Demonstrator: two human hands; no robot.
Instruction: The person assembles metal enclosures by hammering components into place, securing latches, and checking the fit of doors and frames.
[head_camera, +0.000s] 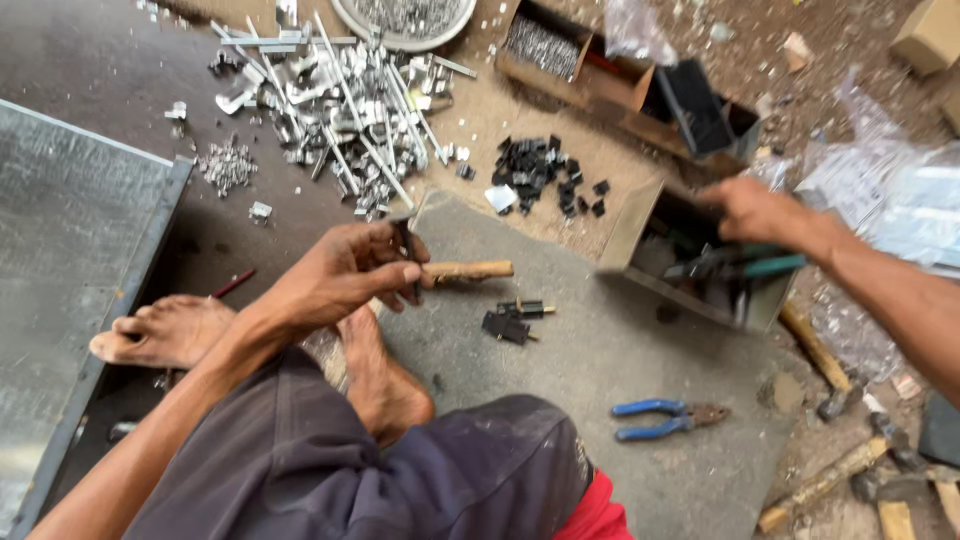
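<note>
My left hand (345, 272) is closed around a tool with a wooden handle (470, 270) that sticks out to the right, held above my bare foot (380, 375). My right hand (755, 212) reaches, blurred, over an open cardboard box (625, 225) of tools at the right; whether it grips anything I cannot tell. Small black parts (512, 320) lie on the grey mat (600, 370) just below the wooden handle.
Blue-handled pliers (660, 418) lie on the mat near my knee. A heap of metal strips and clips (340, 110) lies ahead, a pile of black pieces (545, 172) beside it. A metal sheet (70, 260) sits left. Hammers (820, 350) lie at right.
</note>
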